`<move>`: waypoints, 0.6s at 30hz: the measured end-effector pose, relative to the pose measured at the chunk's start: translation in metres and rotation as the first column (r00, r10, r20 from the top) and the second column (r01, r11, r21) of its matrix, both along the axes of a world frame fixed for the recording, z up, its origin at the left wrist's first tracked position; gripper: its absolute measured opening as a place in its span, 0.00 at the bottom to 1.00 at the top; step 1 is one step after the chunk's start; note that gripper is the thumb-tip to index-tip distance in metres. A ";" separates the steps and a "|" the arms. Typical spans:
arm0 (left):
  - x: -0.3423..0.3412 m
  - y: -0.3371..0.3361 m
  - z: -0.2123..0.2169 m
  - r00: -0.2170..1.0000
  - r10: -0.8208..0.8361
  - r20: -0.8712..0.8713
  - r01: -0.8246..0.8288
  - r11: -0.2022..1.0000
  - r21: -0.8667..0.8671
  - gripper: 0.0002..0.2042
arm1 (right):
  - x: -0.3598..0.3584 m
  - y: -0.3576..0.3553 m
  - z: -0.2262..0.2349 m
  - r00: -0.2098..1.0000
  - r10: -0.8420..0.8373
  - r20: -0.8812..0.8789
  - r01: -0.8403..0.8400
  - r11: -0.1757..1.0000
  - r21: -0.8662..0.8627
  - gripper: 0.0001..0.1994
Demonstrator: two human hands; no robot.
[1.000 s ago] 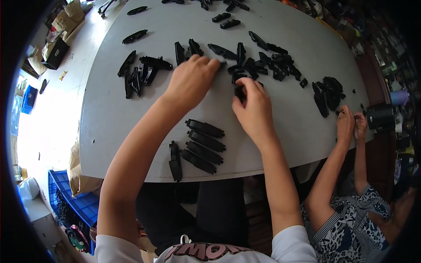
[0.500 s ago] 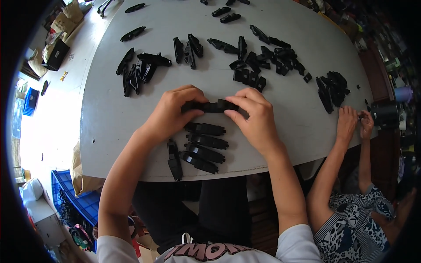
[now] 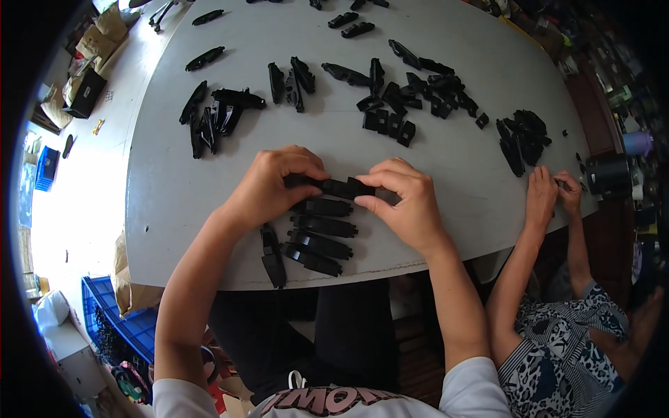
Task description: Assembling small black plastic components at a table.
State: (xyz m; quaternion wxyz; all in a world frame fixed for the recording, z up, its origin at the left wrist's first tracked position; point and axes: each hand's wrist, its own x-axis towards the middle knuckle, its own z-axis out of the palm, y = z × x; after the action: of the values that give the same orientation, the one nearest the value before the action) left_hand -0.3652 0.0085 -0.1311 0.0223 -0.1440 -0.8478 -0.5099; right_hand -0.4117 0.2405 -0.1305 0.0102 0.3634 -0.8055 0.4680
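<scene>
Both my hands hold one long black plastic part [image 3: 339, 187] just above the grey table [image 3: 446, 174], near its front edge. My left hand [image 3: 268, 184] grips the part's left end and my right hand [image 3: 404, 198] pinches its right end. Directly below the held part lie three similar black parts [image 3: 322, 226] in a neat row, and one more black part [image 3: 272, 255] lies lengthwise to their left at the table's edge.
Loose black parts lie in heaps at the far left [image 3: 216, 118], far middle [image 3: 397, 104] and right [image 3: 519, 136]. Another person's hands [image 3: 550, 191] rest at the right edge beside a dark cylinder [image 3: 608, 175]. A blue crate [image 3: 115, 324] stands on the floor to the left.
My hands reached into the far pile of parts, then drew back toward me with a black part. They now hold it together above the row.
</scene>
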 end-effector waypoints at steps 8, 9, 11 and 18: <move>0.003 0.001 -0.001 1.000 0.006 -0.028 -0.007 0.999 -0.039 0.14 | 0.004 -0.014 -0.013 0.997 0.036 -0.067 -0.042 0.996 -0.084 0.13; 0.003 0.002 -0.001 0.999 -0.024 -0.044 0.023 0.999 -0.030 0.14 | 0.006 -0.015 -0.013 0.997 0.007 -0.082 -0.013 0.997 -0.075 0.13; 0.010 0.000 -0.005 1.000 -0.007 -0.030 0.005 0.998 -0.057 0.14 | 0.018 -0.014 -0.019 0.991 -0.024 -0.130 0.018 0.999 -0.047 0.11; 0.086 0.001 0.020 0.997 -0.045 0.068 0.056 0.985 -0.161 0.13 | 0.061 -0.001 -0.010 0.977 0.075 -0.201 -0.076 0.997 0.000 0.11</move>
State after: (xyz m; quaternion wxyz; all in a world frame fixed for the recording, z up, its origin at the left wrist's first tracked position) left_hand -0.2789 0.0098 -0.1111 -0.0297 -0.1504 -0.8831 -0.4435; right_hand -0.3511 0.2395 -0.1407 0.0750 0.4389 -0.7841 0.4322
